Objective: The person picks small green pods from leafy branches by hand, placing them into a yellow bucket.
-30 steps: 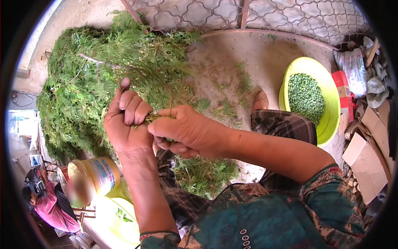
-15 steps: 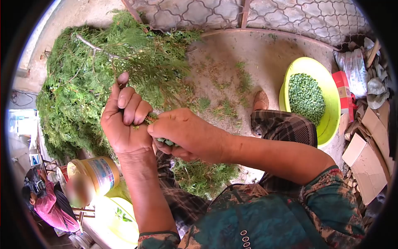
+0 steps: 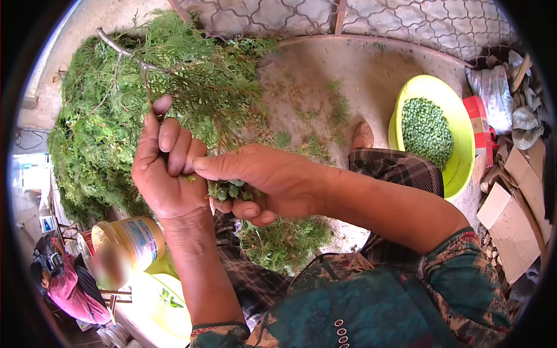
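My left hand is closed round the thin stem of a leafy green branch, whose bare woody part sticks out to the upper left. Touching it from the right, my right hand has its fingers curled round several small green cones, which show between thumb and fingers. Behind my left hand lies a big heap of green branches. A yellow-green basin at the right holds many small green cones.
A yellow bucket and another bright basin stand at the lower left, near a person in pink. Cut greenery lies by my legs. At the right are a red box and cardboard; wire mesh runs behind.
My right hand has loosened a little, showing more of the green cones. Both hands have shifted slightly left, and the branch has moved up and left with my left hand.
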The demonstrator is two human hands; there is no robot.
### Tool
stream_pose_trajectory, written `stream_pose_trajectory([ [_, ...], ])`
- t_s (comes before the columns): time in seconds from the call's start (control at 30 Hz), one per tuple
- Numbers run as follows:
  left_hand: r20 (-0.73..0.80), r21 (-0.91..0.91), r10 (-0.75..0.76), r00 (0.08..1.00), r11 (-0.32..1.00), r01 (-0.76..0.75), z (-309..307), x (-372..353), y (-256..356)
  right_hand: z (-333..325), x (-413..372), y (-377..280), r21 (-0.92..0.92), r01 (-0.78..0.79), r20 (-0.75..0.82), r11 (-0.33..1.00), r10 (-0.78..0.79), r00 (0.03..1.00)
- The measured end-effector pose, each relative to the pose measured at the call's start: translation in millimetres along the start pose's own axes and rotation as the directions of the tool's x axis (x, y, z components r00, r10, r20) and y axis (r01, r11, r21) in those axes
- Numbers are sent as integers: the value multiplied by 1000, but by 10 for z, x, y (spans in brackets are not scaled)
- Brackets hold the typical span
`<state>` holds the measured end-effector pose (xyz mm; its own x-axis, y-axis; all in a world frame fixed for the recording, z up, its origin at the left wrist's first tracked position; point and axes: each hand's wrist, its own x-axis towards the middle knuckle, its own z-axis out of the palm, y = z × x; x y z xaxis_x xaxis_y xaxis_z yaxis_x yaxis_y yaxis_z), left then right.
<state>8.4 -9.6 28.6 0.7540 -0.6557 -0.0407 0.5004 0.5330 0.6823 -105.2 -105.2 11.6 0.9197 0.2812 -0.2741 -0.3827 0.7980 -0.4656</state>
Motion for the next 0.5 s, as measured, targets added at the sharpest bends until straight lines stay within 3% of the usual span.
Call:
stream_pose_trajectory([
  [0.17, -87, 51, 47, 995, 998, -43, 17, -11, -15, 5, 26, 44, -87, 24, -17, 996, -25, 1000],
  [0.27, -88, 16, 43, 995, 999, -42, -22, 3, 8, 57, 15, 95, -204, 142, -11, 969, -148, 989],
  [0.37, -103, 2, 41, 994, 999, -41, -54, 18, 27, 95, 33, 196, -161, 146, -33, 976, -154, 988],
  [0.43, -109, 2, 38, 993, 999, -38, -100, 36, 31, 73, 102, 303, -18, 222, -30, 975, -222, 975],
  [0.5, -71, -28, 11, 997, 1000, -13, -170, 65, 41, 108, 117, 335, -25, 239, -77, 971, -240, 968],
])
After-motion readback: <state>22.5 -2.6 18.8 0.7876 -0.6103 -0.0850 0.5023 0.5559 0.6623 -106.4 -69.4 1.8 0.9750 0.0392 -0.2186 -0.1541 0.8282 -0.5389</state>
